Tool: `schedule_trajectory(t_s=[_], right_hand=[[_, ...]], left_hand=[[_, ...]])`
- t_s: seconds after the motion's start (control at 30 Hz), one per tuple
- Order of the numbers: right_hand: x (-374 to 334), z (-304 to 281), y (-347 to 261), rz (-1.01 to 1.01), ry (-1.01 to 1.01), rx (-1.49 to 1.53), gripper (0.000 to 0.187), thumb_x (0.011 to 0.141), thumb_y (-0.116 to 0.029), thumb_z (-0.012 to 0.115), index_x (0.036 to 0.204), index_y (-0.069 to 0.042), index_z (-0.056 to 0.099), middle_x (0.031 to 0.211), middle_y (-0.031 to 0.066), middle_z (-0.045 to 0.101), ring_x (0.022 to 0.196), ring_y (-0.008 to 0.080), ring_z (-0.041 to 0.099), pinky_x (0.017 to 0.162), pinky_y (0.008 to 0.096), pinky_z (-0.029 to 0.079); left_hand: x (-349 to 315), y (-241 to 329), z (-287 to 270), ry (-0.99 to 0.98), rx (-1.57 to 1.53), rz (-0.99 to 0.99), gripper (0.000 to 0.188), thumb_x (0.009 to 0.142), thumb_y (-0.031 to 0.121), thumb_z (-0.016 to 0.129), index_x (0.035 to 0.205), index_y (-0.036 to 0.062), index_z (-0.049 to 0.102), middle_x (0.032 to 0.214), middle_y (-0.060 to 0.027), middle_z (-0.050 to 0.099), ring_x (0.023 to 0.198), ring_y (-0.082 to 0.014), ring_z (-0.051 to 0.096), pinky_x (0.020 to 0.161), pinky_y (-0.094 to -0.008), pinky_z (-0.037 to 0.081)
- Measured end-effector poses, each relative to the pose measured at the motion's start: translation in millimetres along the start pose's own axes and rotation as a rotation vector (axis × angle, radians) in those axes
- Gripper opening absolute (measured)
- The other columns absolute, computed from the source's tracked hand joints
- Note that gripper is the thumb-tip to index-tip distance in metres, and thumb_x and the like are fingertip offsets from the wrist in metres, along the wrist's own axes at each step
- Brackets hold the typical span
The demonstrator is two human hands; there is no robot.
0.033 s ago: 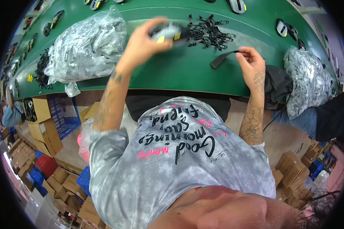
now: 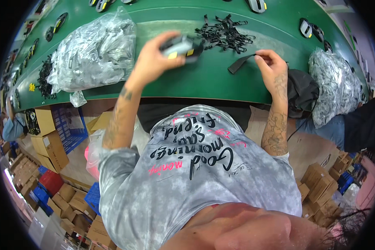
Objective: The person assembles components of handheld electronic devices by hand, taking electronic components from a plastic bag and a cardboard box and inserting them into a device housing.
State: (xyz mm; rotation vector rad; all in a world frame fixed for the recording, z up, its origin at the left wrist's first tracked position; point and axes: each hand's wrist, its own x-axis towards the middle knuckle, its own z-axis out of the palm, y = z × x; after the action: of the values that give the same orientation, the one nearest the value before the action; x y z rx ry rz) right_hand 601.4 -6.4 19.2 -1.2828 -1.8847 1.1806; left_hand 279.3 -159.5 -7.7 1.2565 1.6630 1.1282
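L hand [image 2: 152, 60] is gripping a blurred grey/blk part [image 2: 180, 46], yellow-patched, upper ctr of frame. R hand [image 2: 271, 68] is pinching a blk strap [image 2: 238, 65], upper right of ctr. Small blk pcs [image 2: 224, 34] are lying piled nr top edge.

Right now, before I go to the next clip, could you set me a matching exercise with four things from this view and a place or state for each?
Column one
1. Blurred grey-and-black piece
2. Black strap
3. Heap of small black parts
4. Small yellow parts

Column two
A. Held near one end in the grip of the right hand
B. At the far left of the green table
C. Held in the grip of the left hand
D. On the table, between and ahead of the hands

Pairs: 1-C, 2-A, 3-D, 4-B
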Motion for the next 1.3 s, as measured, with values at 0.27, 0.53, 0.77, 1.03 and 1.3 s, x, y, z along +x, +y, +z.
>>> schedule_trajectory(t_s=[0.27,0.53,0.77,1.03,1.3], right_hand=[[110,24,-9,-0.378,0.079,-0.451,0.024,0.091,-0.017,0.066,0.110,-0.008,0.077,0.095,0.0153,0.075,0.090,0.0290,0.072,0.082,0.0394,0.056],[149,23,5,-0.483,-0.354,-0.806,0.030,0.084,-0.020,0.069,0.109,-0.008,0.078,0.115,0.0179,0.073,0.102,0.0365,0.070,0.096,0.0417,0.055],[119,-12,8,-0.190,-0.183,-0.622,0.030,0.080,-0.023,0.070,0.099,0.000,0.077,0.098,0.0171,0.076,0.093,0.0324,0.072,0.089,0.0395,0.056],[46,-12,-9,-0.013,-0.511,0.606,0.064,0.092,-0.001,0.067,0.148,0.005,0.036,0.099,0.0128,0.069,0.097,0.0329,0.075,0.076,0.0375,0.066],[6,82,-47,0.133,-0.410,0.691,0.024,0.091,-0.006,0.073,0.113,0.003,0.067,0.101,0.0100,0.073,0.093,0.0228,0.075,0.081,0.0311,0.063]], left_hand=[[-31,-11,38,-0.079,-0.507,-0.219,0.072,0.086,0.004,0.076,0.150,0.0009,0.044,0.106,-0.0109,0.065,0.093,-0.0165,0.067,0.064,-0.0276,0.060],[-24,-18,54,-0.019,-0.617,-0.265,0.059,0.091,-0.004,0.066,0.146,-0.0060,0.045,0.122,-0.0160,0.063,0.098,-0.0195,0.068,0.077,-0.0318,0.064],[-32,-28,46,-0.022,-0.770,-0.223,0.061,0.088,-0.008,0.067,0.145,-0.0076,0.046,0.129,-0.0178,0.062,0.110,-0.0238,0.068,0.090,-0.0388,0.064],[-35,-23,49,0.027,-0.776,-0.286,0.063,0.087,-0.010,0.067,0.146,-0.0094,0.044,0.126,-0.0188,0.065,0.111,-0.0235,0.068,0.086,-0.0358,0.065],[-28,-32,50,-0.010,-0.772,-0.237,0.060,0.087,-0.011,0.063,0.146,-0.0081,0.049,0.130,-0.0165,0.063,0.109,-0.0209,0.069,0.094,-0.0348,0.062]])
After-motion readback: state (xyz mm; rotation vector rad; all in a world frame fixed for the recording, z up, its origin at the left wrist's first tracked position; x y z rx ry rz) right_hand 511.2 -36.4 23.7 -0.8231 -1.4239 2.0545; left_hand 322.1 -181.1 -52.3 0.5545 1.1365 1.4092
